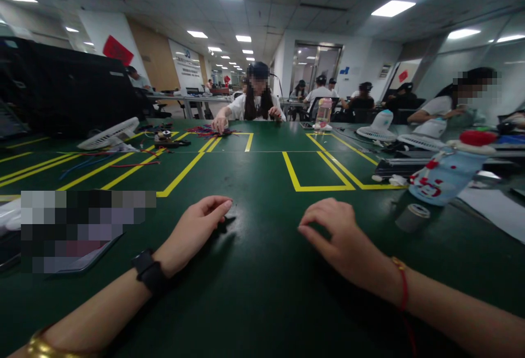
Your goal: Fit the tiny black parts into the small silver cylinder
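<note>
A: State the position of both hands.

B: Both hands rest on the green worktop (262,292), palms down, well apart. The left hand (192,232) lies loosely curled; its fingertips (223,203) touch a small dark item (225,221) on the surface. The item is too small and too shaded to identify. The right hand (336,240) is also loosely curled, fingers bent down toward the bare surface, grasping nothing.

A: Is the left hand clamped on that item?

B: No. The fingers sit at it, not closed around it. The item lies flat on the worktop, just below the fingertips.

A: Wrist details?

B: A black band (150,270) on the left wrist, a gold bangle (41,347) further up the arm. A red cord (404,287) on the right wrist.

A: Surroundings, right side.

B: A small grey cylinder (413,217) lies near the right hand. Beyond it, a pale blue bottle (445,177) with red markings lies tilted. White sheets (496,210) lie beside it.

A: Left side and far end.

B: A white fan (109,134) lies on its side near loose coloured wires (123,158). Yellow tape lines (315,175) mark out rectangles. A co-worker (256,101) sits across the worktop, hands on a bundle of wires (209,129). Another person (455,104) sits at the right.
</note>
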`<move>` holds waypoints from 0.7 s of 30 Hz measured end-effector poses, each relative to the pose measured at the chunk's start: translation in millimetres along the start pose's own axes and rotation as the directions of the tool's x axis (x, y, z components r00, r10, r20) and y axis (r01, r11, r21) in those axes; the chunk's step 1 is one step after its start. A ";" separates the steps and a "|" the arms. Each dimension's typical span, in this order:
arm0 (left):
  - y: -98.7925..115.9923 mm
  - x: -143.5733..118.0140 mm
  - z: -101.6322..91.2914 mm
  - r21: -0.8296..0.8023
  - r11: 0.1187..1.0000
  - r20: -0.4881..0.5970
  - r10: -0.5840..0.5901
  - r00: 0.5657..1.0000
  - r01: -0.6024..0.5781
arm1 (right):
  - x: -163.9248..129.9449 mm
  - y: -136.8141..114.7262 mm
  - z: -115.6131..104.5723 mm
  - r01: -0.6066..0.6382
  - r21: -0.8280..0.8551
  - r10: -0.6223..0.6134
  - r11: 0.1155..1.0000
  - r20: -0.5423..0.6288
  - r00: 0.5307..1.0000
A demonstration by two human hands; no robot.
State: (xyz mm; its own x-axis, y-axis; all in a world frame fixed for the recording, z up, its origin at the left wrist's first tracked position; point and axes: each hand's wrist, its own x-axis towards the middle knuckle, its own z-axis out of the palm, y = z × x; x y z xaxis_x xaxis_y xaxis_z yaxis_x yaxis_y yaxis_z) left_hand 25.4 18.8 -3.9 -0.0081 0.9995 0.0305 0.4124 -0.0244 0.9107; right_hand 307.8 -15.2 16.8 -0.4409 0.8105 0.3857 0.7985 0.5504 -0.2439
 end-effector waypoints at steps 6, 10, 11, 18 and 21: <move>3.4 -0.6 3.4 0.004 1.000 -0.020 0.001 1.000 -0.001 | -49.2 105.0 -83.8 -0.480 -0.457 0.365 0.749 -0.319 0.874; 6.6 -2.4 4.7 0.014 1.000 -0.031 0.002 1.000 -0.002 | -73.1 141.2 -105.0 -0.672 -0.456 0.666 0.583 -0.206 0.717; 7.2 -2.9 4.7 0.017 1.000 -0.035 0.003 0.999 -0.002 | -74.9 144.2 -106.1 -0.683 -0.436 0.689 0.586 -0.177 0.703; 5.0 -2.9 4.2 0.027 1.000 -0.035 0.006 0.999 -0.005 | -68.8 136.7 -106.5 -0.720 -0.375 0.723 0.584 -0.164 0.671; 4.2 -2.3 3.9 0.027 1.000 -0.034 0.004 0.999 -0.003 | -68.2 133.2 -107.7 -0.734 -0.340 0.743 0.588 -0.130 0.656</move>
State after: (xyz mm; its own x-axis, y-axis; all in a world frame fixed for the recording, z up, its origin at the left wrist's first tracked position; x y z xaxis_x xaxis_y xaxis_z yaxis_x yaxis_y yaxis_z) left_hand 30.8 16.5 -1.7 -0.0377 0.9981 0.0477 0.4365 -0.0265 0.8993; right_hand 488.4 -18.8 53.9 0.3576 0.9148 0.1876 0.9326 -0.3391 -0.1237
